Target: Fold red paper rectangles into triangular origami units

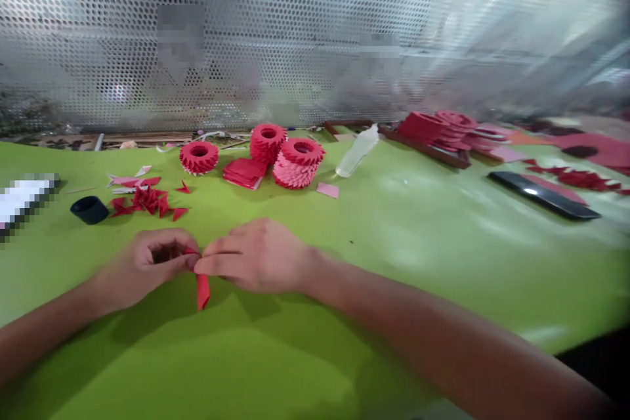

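A narrow folded strip of red paper [202,292] hangs down between my two hands, just above the green table. My left hand [160,258] pinches its upper part between thumb and fingertips. From the other side, the closed fingers of my right hand [256,257] grip the same paper, fingertips touching those of the left. Beyond my left hand lies a loose pile of small folded red pieces [147,202]. Farther back stand a red ring of folded paper [199,157], a red stack [266,143] and a pink stack with a red top [298,164].
A dark cup-like object [89,209] is at the left, near a blurred device [24,200]. Square red papers [243,172], a pale bottle [358,151] and a pink slip [327,190] lie behind. A black object [541,194] rests at the right on the green table [394,341].
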### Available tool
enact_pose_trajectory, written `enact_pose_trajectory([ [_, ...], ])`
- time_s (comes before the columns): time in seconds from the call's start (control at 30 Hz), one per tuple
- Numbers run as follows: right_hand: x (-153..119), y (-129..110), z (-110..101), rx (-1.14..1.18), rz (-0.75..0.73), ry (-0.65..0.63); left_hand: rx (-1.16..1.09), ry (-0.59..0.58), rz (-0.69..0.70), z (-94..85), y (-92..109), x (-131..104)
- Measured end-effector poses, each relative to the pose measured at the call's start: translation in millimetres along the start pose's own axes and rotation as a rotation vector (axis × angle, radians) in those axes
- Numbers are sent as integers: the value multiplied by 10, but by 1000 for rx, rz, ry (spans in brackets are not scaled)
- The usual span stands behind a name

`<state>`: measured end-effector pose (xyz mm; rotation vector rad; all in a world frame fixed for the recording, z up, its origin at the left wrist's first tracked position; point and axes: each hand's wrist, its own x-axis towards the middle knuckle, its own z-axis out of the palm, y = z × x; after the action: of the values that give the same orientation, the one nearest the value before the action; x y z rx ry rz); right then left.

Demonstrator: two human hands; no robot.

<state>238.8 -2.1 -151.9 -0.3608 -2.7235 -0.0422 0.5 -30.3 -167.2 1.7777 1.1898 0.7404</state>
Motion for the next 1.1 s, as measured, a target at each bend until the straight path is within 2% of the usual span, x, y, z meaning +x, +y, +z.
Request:
enact_pose_trajectory([
  [0.1, 2, -5, -11, 58, 13, 12, 1, -12, 19, -7, -3, 18],
  [0.2, 8, -2, -35, 165, 46, -30, 36, -28, 20, -10, 14, 25],
  [0.33, 30, -9, -69, 456, 119, -71, 47, -61, 66, -26, 48, 25],
  [0.43, 55, -49, -91, 678, 237, -94, 26, -68, 77, -34, 81, 29],
  [0.57, 83, -90, -125, 774, 448, -109, 4, -99, 37, -16, 100, 52],
  [0.67, 90, -65, -136, 808, 581, -156, 52, -49, 16, 3, 68, 82],
  [0.8, 89, -20, -112, 902, 660, -190, 56, 3, -29, 17, 7, 111],
  [0.87, 93, -20, -101, 880, 680, -201, 22, 18, -45, 21, -12, 115],
  [1.03, 130, -58, -90, 489, 677, -119, 22, 30, -77, 13, -22, 103],
  [1.1, 145, -67, -75, 408, 676, -87, 36, 35, -96, 5, -6, 97],
])
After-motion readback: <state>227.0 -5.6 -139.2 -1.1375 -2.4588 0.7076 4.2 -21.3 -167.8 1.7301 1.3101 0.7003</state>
